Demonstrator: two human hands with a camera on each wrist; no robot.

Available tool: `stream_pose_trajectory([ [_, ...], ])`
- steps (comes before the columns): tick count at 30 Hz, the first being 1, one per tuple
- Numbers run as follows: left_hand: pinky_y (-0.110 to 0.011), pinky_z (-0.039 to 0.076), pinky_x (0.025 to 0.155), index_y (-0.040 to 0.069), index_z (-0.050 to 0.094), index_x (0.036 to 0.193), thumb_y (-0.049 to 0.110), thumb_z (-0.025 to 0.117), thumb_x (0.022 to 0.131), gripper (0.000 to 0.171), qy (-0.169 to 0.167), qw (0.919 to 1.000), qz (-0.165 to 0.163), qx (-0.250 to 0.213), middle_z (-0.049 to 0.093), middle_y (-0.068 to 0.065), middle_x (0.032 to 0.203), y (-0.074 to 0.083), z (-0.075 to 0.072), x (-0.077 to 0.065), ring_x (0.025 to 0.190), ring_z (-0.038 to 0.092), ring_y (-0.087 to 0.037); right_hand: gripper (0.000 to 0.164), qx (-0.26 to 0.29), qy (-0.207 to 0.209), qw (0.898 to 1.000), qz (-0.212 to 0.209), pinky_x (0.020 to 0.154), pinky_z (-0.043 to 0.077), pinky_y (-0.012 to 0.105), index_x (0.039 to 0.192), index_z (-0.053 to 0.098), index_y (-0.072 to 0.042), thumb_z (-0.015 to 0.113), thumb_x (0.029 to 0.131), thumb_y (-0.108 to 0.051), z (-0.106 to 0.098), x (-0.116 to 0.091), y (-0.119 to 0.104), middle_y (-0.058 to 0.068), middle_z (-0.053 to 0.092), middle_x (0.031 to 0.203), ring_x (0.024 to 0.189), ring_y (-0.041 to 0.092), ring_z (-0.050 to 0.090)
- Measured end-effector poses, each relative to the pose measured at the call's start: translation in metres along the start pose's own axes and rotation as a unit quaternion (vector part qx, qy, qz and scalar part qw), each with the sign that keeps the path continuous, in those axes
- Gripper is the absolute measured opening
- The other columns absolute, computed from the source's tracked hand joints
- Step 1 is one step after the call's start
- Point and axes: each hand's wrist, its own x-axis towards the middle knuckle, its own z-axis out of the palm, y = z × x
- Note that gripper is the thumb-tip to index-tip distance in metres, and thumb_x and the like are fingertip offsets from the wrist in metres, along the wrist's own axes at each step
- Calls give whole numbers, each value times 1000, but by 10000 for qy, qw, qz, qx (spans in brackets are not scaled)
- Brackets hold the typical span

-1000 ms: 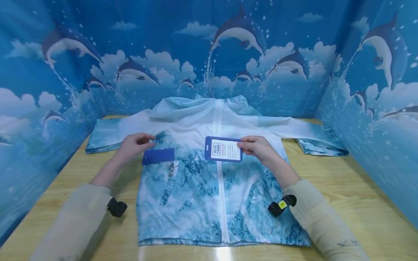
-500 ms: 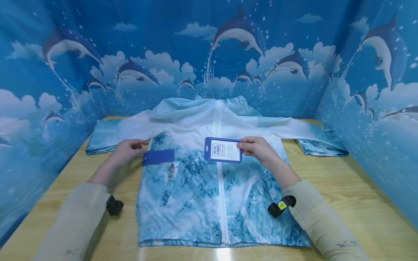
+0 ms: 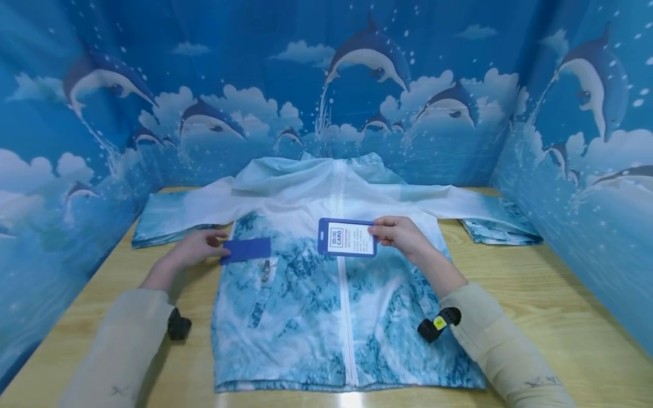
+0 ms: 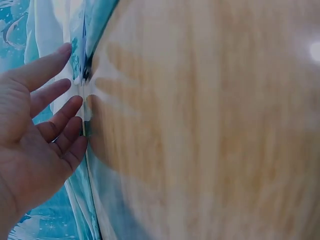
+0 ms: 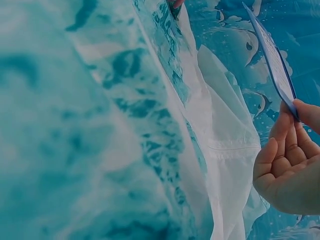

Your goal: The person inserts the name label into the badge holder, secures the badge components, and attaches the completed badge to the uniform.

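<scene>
Between thumb and fingers my right hand (image 3: 400, 239) pinches the right end of a blue-framed ID card holder (image 3: 347, 237), its white printed card facing up over the jacket's zip. The right wrist view shows the card holder (image 5: 274, 62) edge-on. My left hand (image 3: 196, 249), fingers loosely bent and thumb apart, is at the left end of a flat dark-blue rectangular piece (image 3: 247, 250) on the jacket's chest. In the left wrist view the fingertips of my left hand (image 4: 37, 130) are right by the jacket's side edge, with nothing visibly gripped.
A blue-and-white zipped jacket (image 3: 306, 317) lies spread on the wooden table (image 3: 530, 300), sleeves out to both sides with folded ends. A small metallic item (image 3: 266, 271) shows below the blue piece. Dolphin-print curtains (image 3: 245, 68) enclose the back and sides.
My left hand has moved down and slightly left, from above the blue piece to its left end. The right hand keeps holding the card holder in nearly the same place.
</scene>
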Motion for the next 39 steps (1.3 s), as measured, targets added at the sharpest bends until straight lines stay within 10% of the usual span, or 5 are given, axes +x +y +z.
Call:
stream_pose_trajectory([
  [12, -54, 34, 95, -4, 41, 136, 33, 67, 84, 69, -242, 9988, -388, 150, 40, -30, 131, 2, 6, 6, 120, 38, -45, 29, 28, 51, 10000, -24, 78, 44, 38, 111, 59, 2, 60, 91, -20, 1, 0, 4, 6, 63, 91, 74, 17, 53],
  [39, -53, 36, 92, -8, 40, 132, 23, 71, 82, 67, -624, 9977, -77, 267, 40, -32, 128, 5, -3, 11, 116, 39, -44, 31, 9, 87, 9999, -61, 82, 41, 43, 113, 58, 3, 60, 91, -20, 2, 1, 4, 5, 63, 90, 76, 20, 53],
])
